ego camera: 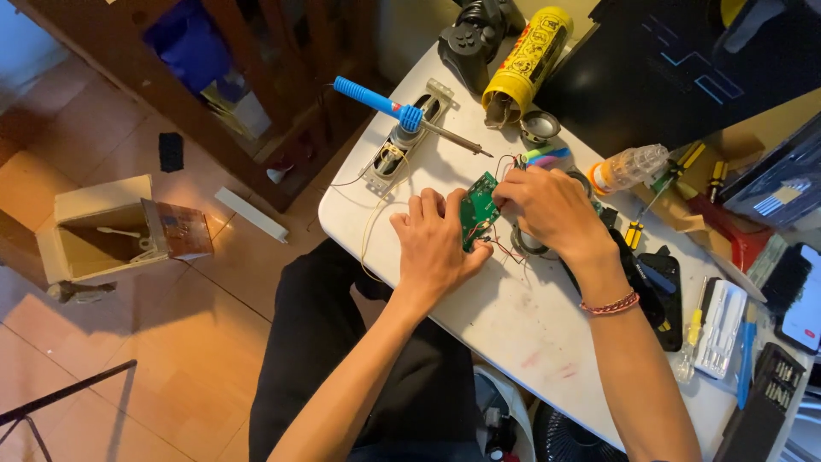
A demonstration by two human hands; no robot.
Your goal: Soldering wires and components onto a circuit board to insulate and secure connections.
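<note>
The person sits at a white table (513,316) and holds a small green circuit board (479,208) between both hands. The left hand (436,244) lies on the table at the left edge of the board, the fingers curled close together, with the fingertips touching the board's side; whether they really pinch it I cannot tell. The right hand (552,210) comes from the other side and its fingers are bent narrow over the top right corner of the board, pressing or gripping it there. The board stands tilted, near the middle of the table, and thin red wires (505,250) go out from under it toward a round speaker part (523,244) just below the right hand. On the right wrist there is a red braided bracelet (610,305). Behind the hands lies a soldering iron with a blue handle (376,98), resting across a long white plastic part (409,137). Farther back are a yellow spray can (523,56) lying on its side and a black game controller (470,34). To the right of the hands are a small clear bottle with an orange cap (629,167) and some screwdrivers with yellow handles (637,227). On the tiled floor at left stands an open cardboard box (103,227).
</note>
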